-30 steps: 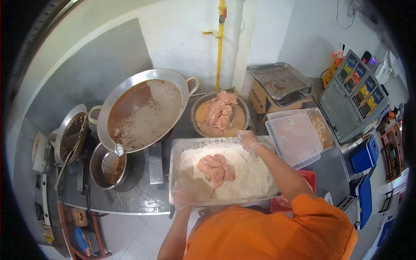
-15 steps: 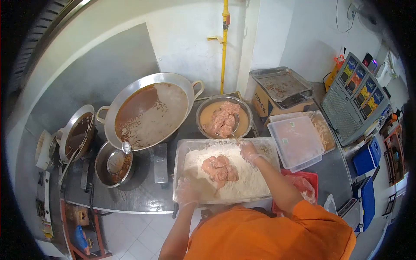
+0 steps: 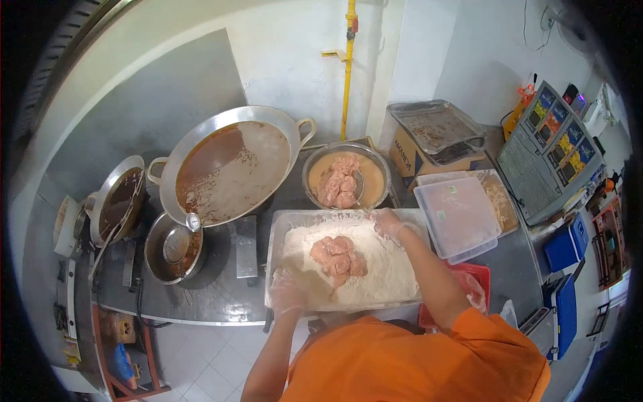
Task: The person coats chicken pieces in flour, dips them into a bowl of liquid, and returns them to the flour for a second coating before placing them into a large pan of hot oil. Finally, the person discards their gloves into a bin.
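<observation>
A rectangular tray [image 3: 273, 242] of white flour [image 3: 392, 271] lies in front of me, with a clump of raw, pink meat pieces [image 3: 338, 258] in its middle. My left hand [image 3: 288, 293], in a clear plastic glove, is closed at the tray's near left corner; its fingertips are partly blurred. At the far rim, toward the right, my gloved right hand [image 3: 388, 224] has its fingers closed on the edge. Just behind the tray stands a metal bowl [image 3: 309, 184] of cloudy liquid, holding more raw meat [image 3: 340, 182] and what looks like a spoon.
To the left are a large two-handled pan [image 3: 234, 174] of brown liquid, a smaller pan [image 3: 120, 197], and a pot [image 3: 153, 258] with a strainer [image 3: 177, 245]. Clear plastic lids [image 3: 459, 214], a red basket [image 3: 479, 271] and a cardboard box [image 3: 405, 154] with metal trays stand right.
My right hand has moved slightly up and away, from over the flour onto the tray's far rim, and its fingers have closed. My left hand stays at the near left corner.
</observation>
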`<act>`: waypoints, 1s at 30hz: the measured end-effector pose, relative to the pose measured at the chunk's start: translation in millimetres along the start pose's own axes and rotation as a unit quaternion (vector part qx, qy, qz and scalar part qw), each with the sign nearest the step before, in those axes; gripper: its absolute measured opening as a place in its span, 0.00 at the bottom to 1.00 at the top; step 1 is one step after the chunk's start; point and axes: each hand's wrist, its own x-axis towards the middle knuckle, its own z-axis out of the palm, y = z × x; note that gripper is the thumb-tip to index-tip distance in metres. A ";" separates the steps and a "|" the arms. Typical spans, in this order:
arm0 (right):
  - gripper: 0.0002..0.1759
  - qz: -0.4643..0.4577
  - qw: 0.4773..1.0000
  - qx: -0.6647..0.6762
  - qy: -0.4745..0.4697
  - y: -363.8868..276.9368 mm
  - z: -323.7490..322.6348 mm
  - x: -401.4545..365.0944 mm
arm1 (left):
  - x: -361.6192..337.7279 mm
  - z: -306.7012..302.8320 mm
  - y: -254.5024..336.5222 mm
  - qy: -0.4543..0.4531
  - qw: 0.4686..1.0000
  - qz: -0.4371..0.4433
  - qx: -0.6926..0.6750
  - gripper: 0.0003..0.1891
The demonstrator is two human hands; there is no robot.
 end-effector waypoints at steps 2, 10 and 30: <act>0.14 -0.025 0.998 -0.058 -0.008 -11.4 -3.3 -5.0 | 0.0 -1.6 1.1 0.010 1.000 0.023 0.019 0.33; 0.16 -0.345 0.645 -0.673 -0.108 -4.7 -12.4 86.8 | 1.8 -9.3 5.3 -0.060 0.998 -0.014 0.028 0.38; 0.14 -0.032 0.992 0.119 0.001 -5.6 -1.6 -32.7 | 2.0 -9.9 5.0 -0.059 0.997 -0.036 -0.020 0.38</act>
